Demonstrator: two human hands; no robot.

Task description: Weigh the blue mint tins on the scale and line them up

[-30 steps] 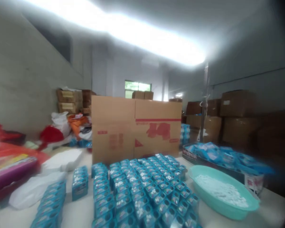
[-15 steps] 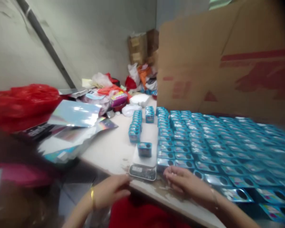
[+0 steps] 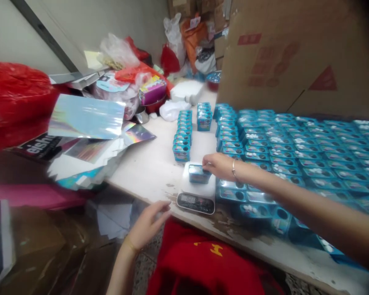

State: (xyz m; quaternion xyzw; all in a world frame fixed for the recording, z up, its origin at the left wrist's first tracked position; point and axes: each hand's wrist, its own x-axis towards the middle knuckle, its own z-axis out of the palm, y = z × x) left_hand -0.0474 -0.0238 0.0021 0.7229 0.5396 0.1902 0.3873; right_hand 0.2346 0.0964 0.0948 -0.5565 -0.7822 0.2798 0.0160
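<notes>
A small blue box [image 3: 198, 174] rests on the white plate of a digital scale [image 3: 196, 202] near the table's front edge. The fingers of my right hand [image 3: 217, 164] are closed at the box's right end, where the fingertips touch its top. My left hand [image 3: 152, 219] is at the front edge, left of the scale, fingers apart and holding nothing. Many blue boxes [image 3: 285, 170] stand in packed rows to the right. Behind the scale are two short rows, a nearer one [image 3: 182, 152] and a farther one [image 3: 204, 121].
A large cardboard box [image 3: 273, 61] stands behind the packed rows. Shiny sheets [image 3: 86, 116] and a red plastic bag [image 3: 17, 98] lie at the left. Farther back are a purple box [image 3: 153, 91], a white bag [image 3: 174, 110] and an orange bag [image 3: 194, 39].
My right hand has moved from beside the scale's front to the box on the plate. My left hand stays near the table edge. The view has tilted downward.
</notes>
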